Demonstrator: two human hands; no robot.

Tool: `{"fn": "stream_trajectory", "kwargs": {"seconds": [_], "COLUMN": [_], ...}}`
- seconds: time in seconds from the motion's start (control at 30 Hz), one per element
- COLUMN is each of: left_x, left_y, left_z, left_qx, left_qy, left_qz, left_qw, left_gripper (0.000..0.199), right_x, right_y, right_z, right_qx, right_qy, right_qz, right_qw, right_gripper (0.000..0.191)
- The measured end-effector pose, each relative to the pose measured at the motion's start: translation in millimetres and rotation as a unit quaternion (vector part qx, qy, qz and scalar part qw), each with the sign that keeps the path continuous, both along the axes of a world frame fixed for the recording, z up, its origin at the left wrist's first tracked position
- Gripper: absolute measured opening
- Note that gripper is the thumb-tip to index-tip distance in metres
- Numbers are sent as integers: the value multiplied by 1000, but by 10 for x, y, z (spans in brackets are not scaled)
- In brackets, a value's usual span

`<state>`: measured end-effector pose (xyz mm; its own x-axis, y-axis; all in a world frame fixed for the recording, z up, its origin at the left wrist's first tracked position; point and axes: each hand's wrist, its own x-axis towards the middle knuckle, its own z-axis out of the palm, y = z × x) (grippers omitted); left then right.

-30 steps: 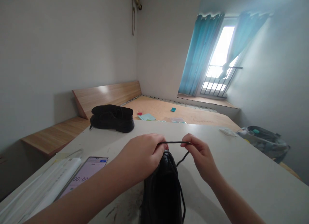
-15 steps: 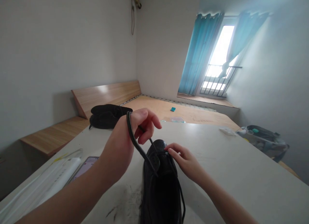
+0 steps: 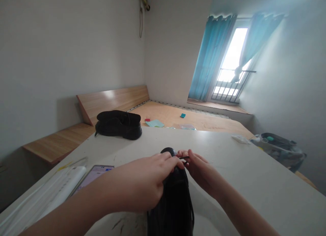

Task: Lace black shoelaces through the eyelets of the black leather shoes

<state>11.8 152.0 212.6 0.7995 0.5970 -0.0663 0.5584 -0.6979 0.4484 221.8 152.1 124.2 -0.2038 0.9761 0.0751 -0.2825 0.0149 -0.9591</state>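
Note:
A black lace-up shoe [image 3: 175, 202] rests on the white table with its toe pointing away from me. My left hand [image 3: 158, 175] reaches across the top of the shoe, its fingers closed at the lacing and covering much of the tongue and eyelets. At the shoe's right side, my right hand [image 3: 201, 169] pinches the dark shoelace [image 3: 183, 158] between thumb and fingers. A short stretch of lace shows between both hands. The left fingertips meet the lace there, partly hidden. Another strand hangs down the shoe's right side.
On the white table [image 3: 219, 151] are black footwear [image 3: 118, 125] at the far left, a phone [image 3: 93, 176], a white packaged item [image 3: 63, 183] and a small clear packet [image 3: 240, 139]. Beyond stands a wooden bed [image 3: 211, 122]. A bag-like container [image 3: 277, 147] sits at right.
My left hand has come down from above the shoe and moved right onto the lacing; the lace loop around it is gone from sight. My right fingers now pinch the lace.

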Motion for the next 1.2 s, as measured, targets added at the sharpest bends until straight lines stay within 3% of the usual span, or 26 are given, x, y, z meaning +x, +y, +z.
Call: {"fn": "stream_trajectory", "kwargs": {"seconds": [0.1,0.2,0.33,0.47,0.6,0.7,0.83,0.97,1.1,1.2], "left_x": [72,133,143,116,87,67,54,62,99,117], "left_y": [19,45,65,82,115,146,164,162,157,134], "left_z": [-44,-68,-37,34,13,-58,-97,-46,44,107], "left_qx": [38,31,25,41,126,132,131,147,163,159], "left_qy": [-4,-17,-74,-114,16,86,118,90,-3,-130], "left_qz": [60,73,72,74,124,151,146,154,150,158], "left_qw": [997,997,994,990,984,976,973,973,975,966], "left_gripper": [51,49,26,24,26,24,23,29,34,33], "right_x": [32,98,193,219,234,285,349,373,375,356], "right_y": [-4,-3,9,7,-7,16,88,137,147,150], "right_z": [75,152,203,239,268,238,183,166,111,61], "right_qx": [18,51,125,138,148,131,118,145,134,127], "right_qy": [45,48,-180,-344,-469,-513,-508,-484,-475,-445], "right_qz": [18,0,-94,-100,-97,-58,15,-1,17,47], "right_qw": [999,998,971,923,865,846,853,863,870,885], "right_gripper": [27,22,28,24,32,38,40,34,26,25]}}
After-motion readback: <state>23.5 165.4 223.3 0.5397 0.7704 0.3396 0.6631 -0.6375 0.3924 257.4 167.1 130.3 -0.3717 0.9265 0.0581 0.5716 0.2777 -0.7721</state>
